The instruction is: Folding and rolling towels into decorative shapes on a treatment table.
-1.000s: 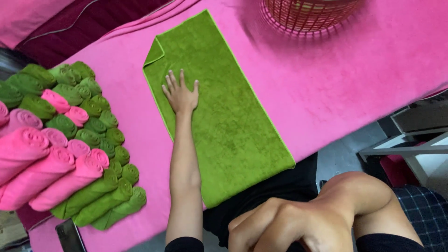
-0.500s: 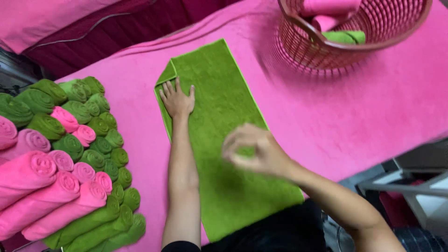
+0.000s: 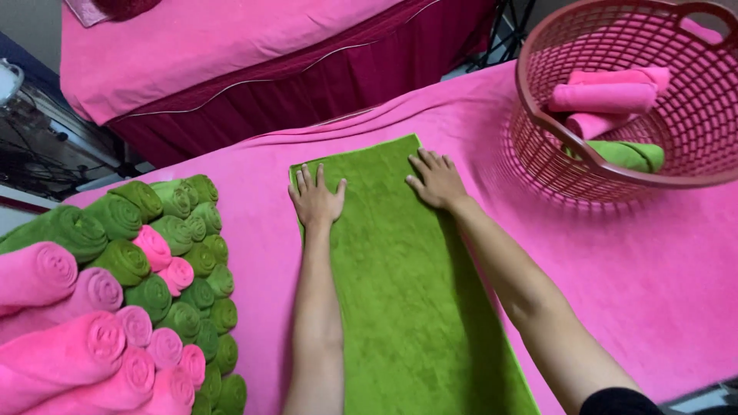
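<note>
Two hands flat, fingers spread, holding nothing: left hand [image 3: 317, 198] and right hand [image 3: 438, 181] press the far end of the long green towel [image 3: 400, 284], which lies lengthwise on the pink table cover [image 3: 615, 261]. Risk, my read: uneven push could skew or wrinkle the towel w/ edges off-line. Right of towel, red mesh basket [image 3: 561, 165] holds approx. three pink rolls [image 3: 603, 96] and one green roll [image 3: 630, 155]; left of towel, stacked rolled towels [image 3: 123, 284].

One head-worn camera looks steeply down, close over the pink-covered table [image 3: 231, 230], facing its far edge; no second view.
</note>
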